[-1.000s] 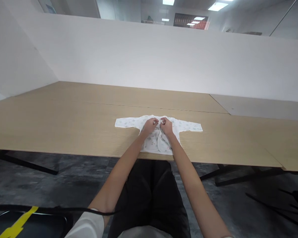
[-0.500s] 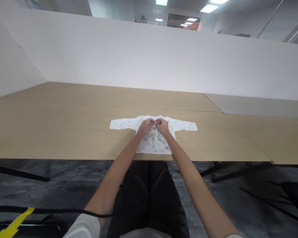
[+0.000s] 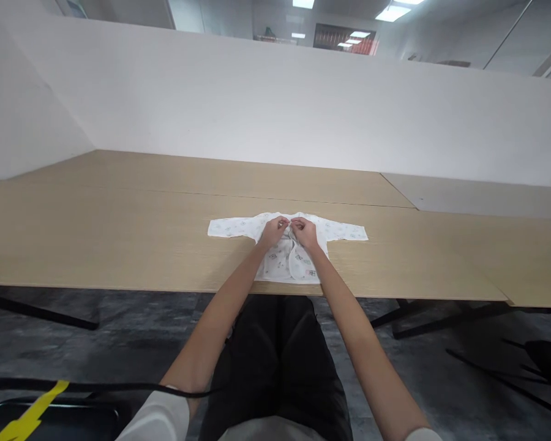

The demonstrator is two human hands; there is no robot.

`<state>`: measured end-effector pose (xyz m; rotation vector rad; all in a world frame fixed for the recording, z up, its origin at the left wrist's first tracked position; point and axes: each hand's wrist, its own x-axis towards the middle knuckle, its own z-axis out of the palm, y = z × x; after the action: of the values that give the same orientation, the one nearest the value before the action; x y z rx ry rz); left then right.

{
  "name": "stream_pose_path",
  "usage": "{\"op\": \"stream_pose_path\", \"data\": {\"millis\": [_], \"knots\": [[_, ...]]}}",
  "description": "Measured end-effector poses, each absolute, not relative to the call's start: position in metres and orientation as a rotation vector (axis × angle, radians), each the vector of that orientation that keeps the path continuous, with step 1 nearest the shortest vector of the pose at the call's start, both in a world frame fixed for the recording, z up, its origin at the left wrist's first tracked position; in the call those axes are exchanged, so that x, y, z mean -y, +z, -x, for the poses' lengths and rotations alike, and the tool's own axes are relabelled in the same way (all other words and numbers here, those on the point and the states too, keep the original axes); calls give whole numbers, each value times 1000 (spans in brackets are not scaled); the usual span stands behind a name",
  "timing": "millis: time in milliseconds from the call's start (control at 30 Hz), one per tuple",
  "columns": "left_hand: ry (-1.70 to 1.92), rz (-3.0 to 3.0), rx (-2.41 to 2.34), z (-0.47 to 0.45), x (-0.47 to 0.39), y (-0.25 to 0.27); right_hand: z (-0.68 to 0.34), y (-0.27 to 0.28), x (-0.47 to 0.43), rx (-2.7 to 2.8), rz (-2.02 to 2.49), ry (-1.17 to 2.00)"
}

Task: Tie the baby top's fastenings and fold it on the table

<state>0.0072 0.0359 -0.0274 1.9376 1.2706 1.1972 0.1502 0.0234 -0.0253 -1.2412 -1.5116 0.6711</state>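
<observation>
A small white baby shirt (image 3: 280, 262) with a faint print lies on the table near its front edge, both sleeves spread out sideways. My left hand (image 3: 274, 231) is closed in a pinch on the shirt's front just below the neckline. Close beside it, my right hand (image 3: 305, 232) pinches the same upper front from the other side. The fingertips of both hands nearly meet there, and the exact bit of cloth or fastening between them is too small to make out. Below the hands, one front panel overlaps the other with a curved edge.
The light wood table (image 3: 119, 245) stretches to both sides, with a grey panel (image 3: 487, 197) at the back right. Behind it rises a white partition (image 3: 257, 104). A black cable with yellow tape (image 3: 41, 407) crosses at lower left, over a black chair (image 3: 82, 422).
Both hands stay at the shirt's neckline, with the fingers shifted slightly. The lower front panel's curved edge lies a little differently. The whole view has moved slightly.
</observation>
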Motion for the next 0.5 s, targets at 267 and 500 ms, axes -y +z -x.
{"op": "stream_pose_path", "data": {"millis": [267,500], "knots": [[1294,-1809,-1174,-9,-30,-21,-151,-23,-21,1550,1195,702],[1287,-1777,-1184,-11,-23,-13,-149,-24,-22,1558,1262,576]]}}
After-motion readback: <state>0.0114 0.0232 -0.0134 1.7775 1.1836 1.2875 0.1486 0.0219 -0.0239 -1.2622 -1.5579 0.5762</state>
